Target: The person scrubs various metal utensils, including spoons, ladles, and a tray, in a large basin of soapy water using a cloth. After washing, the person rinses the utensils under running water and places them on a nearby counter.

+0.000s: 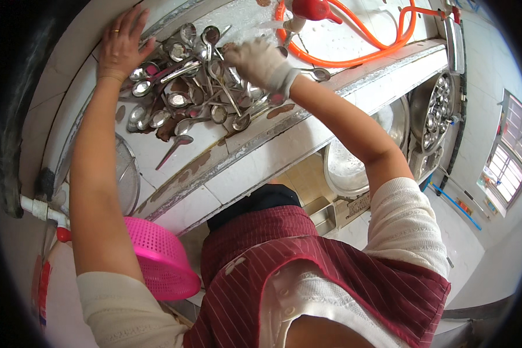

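Note:
A heap of metal spoons (180, 100) lies in the white tiled basin in front of me, with bowls and handles pointing every way. My left hand (124, 49) is bare, with a ring on one finger. It rests with fingers spread on the basin's far left edge, beside the heap. My right hand (258, 65) wears a pale, dirty-looking glove and is over the heap's right part. Its fingers curl downward and their tips are hidden, so what they grip cannot be made out. One spoon (319, 74) lies right of that wrist.
An orange hose (365, 62) loops behind my right hand, near a red-handled tap (310, 8). A round mesh strainer (129, 174) stands left of the heap. Below it is a pink perforated basket (162, 261). To the right are a metal basin (345, 168) and a tray of round metal pieces (437, 113).

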